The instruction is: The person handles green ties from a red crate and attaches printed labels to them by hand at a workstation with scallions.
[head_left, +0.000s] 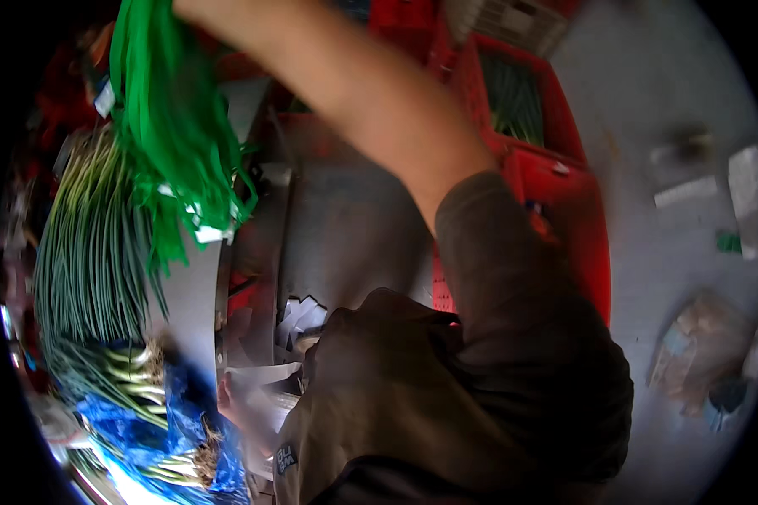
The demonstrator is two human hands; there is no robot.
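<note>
The right forearm (354,97) is slanting across toward eleven o'clock, its hand lying beyond the top edge, so I cannot tell how its grip is standing or what it is holding. The left hand is not showing clearly either. Green mesh netting (164,101) is hanging at ten o'clock, beside the forearm. Scallions (93,252) are lying at nine on the counter (192,295), blue plastic (126,421) at eight. A red crate (562,101) is holding more greens at one.
</note>
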